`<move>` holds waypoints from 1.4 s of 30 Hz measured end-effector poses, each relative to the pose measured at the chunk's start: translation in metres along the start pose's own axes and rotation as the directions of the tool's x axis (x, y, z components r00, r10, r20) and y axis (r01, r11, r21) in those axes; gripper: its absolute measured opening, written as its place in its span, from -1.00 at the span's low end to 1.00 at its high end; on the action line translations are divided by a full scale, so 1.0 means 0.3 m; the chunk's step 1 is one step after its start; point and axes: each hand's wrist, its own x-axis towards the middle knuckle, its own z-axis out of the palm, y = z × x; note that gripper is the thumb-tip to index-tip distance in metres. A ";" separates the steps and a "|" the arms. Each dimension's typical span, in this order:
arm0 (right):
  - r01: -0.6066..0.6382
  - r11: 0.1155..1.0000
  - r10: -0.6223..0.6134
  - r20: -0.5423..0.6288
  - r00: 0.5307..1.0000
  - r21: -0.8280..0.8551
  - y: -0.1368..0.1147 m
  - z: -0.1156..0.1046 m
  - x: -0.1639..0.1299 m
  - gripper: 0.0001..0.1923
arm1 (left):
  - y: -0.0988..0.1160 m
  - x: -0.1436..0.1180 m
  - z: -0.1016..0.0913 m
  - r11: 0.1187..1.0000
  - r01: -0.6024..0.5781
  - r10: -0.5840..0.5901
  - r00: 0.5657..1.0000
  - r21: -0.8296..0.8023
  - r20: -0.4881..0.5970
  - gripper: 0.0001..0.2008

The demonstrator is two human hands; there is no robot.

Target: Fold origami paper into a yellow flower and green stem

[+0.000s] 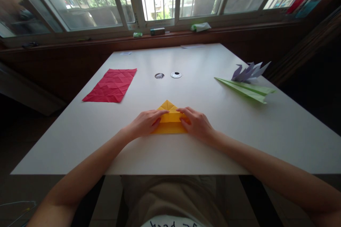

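A person's two bare hands press a folded sheet of yellow origami paper (pixel 169 118) flat on a white table (pixel 186 149), close to the table's near edge and roughly centred along it. The left hand (pixel 146 122) lies palm down on the paper's left side, fingers stretched out and nearly flat, their tips reaching toward the paper's middle. The right hand (pixel 196 123) lies on the paper's right side in the same way, fingers extended and pointing inward, pressing rather than gripping. The fingertips of both hands come near each other across the paper's horizontal crease.

The yellow paper has a rectangular lower part and a triangular point aimed away from the person, with fold lines visible in the point.

Beyond the yellow paper, to its left, lies a creased red paper sheet (pixel 110 85). Beyond it, to its right, rest a green paper plane (pixel 246 89) and a purple folded paper figure (pixel 249 71).
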 end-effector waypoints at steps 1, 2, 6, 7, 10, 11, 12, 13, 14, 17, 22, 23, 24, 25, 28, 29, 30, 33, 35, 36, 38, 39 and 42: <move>0.004 1.000 -0.004 0.002 1.000 -0.011 0.000 -0.001 0.001 -0.66 | 0.001 0.000 -0.001 1.000 -0.005 0.005 1.000 -0.005 -0.005 -0.62; 0.007 1.000 -0.007 0.002 1.000 -0.024 0.001 -0.001 0.002 -0.66 | 0.002 0.001 -0.002 1.000 -0.010 0.010 1.000 -0.011 -0.011 -0.61; -0.004 0.996 0.005 0.012 1.000 -0.084 0.007 0.004 0.003 -0.67 | 0.002 0.001 -0.002 0.999 -0.026 0.025 0.999 -0.026 -0.036 -0.62; -0.008 0.996 0.010 0.016 1.000 -0.094 0.008 0.006 0.004 -0.67 | 0.001 0.001 0.000 0.999 -0.031 0.030 0.999 -0.024 -0.036 -0.63; -0.003 0.994 0.005 0.021 1.000 -0.105 0.011 0.010 0.004 -0.68 | -0.002 -0.001 0.005 0.999 -0.049 0.048 0.999 -0.014 -0.020 -0.68; 0.004 0.995 -0.002 0.020 1.000 -0.103 0.012 0.010 0.005 -0.69 | -0.002 -0.002 0.007 0.998 -0.054 0.054 0.998 -0.009 -0.014 -0.69; 0.010 0.995 -0.009 0.016 1.000 -0.100 0.012 0.010 0.005 -0.70 | -0.002 -0.002 0.008 0.998 -0.060 0.060 0.998 -0.004 -0.010 -0.70; 0.019 0.995 -0.018 0.009 1.000 -0.097 0.012 0.010 0.007 -0.71 | -0.002 -0.003 0.009 0.998 -0.065 0.065 0.998 0.000 -0.007 -0.71; 0.030 0.995 -0.030 -0.001 1.000 -0.098 0.013 0.009 0.008 -0.72 | -0.002 -0.003 0.010 0.998 -0.070 0.070 0.997 0.003 -0.009 -0.72; 0.064 0.990 -0.071 -0.047 0.996 -0.127 0.016 0.010 0.012 -0.78 | -0.004 -0.003 0.014 0.997 -0.079 0.079 0.997 0.007 -0.014 -0.72; 0.178 0.975 -0.192 -0.101 0.976 -0.132 0.025 0.014 0.013 -0.80 | -0.015 0.003 0.016 0.990 -0.130 0.132 0.991 0.061 -0.028 -0.72; 0.208 0.971 -0.218 -0.088 0.972 -0.116 0.025 0.014 0.012 -0.78 | -0.015 0.004 0.014 0.986 -0.144 0.148 0.988 0.086 -0.034 -0.73; 0.236 0.967 -0.242 -0.063 0.968 -0.093 0.025 0.015 0.011 -0.77 | -0.014 0.005 0.012 0.981 -0.156 0.161 0.986 0.113 -0.039 -0.73; 0.259 0.964 -0.262 -0.032 0.965 -0.065 0.024 0.015 0.010 -0.76 | -0.011 0.006 0.010 0.977 -0.163 0.170 0.985 0.140 -0.039 -0.73; 0.296 0.955 -0.297 0.048 0.954 0.023 0.020 0.015 0.006 -0.80 | 0.008 0.008 0.004 0.964 -0.168 0.178 0.983 0.204 -0.033 -0.75; 0.301 0.953 -0.304 0.061 0.951 0.043 0.019 0.016 0.006 -0.81 | 0.016 0.008 0.004 0.961 -0.166 0.178 0.983 0.223 -0.035 -0.76; 0.304 0.951 -0.308 0.068 0.949 0.057 0.017 0.016 0.006 -0.82 | 0.026 0.008 0.004 0.957 -0.163 0.177 0.983 0.239 -0.040 -0.77; 0.298 0.951 -0.304 0.072 0.950 0.081 0.012 0.013 0.010 -0.81 | 0.052 0.007 0.008 0.950 -0.155 0.179 0.982 0.272 -0.066 -0.76; 0.285 0.953 -0.293 0.078 0.953 0.098 0.009 0.009 0.014 -0.80 | 0.063 0.008 0.013 0.953 -0.154 0.177 0.982 0.259 -0.070 -0.74; 0.279 0.954 -0.288 0.082 0.954 0.108 0.008 0.008 0.015 -0.79 | 0.065 0.008 0.015 0.958 -0.155 0.175 0.983 0.240 -0.062 -0.74; 0.259 0.958 -0.271 0.092 0.958 0.119 0.008 0.007 0.016 -0.78 | 0.066 0.009 0.019 0.972 -0.151 0.159 0.987 0.182 -0.030 -0.74; 0.247 0.961 -0.259 0.095 0.961 0.121 0.009 0.007 0.015 -0.77 | 0.064 0.010 0.021 0.979 -0.143 0.147 0.989 0.148 -0.013 -0.73; 0.212 0.970 -0.224 0.095 0.970 0.115 0.011 0.011 0.011 -0.77 | 0.053 0.011 0.027 0.994 -0.096 0.096 0.995 0.055 0.007 -0.71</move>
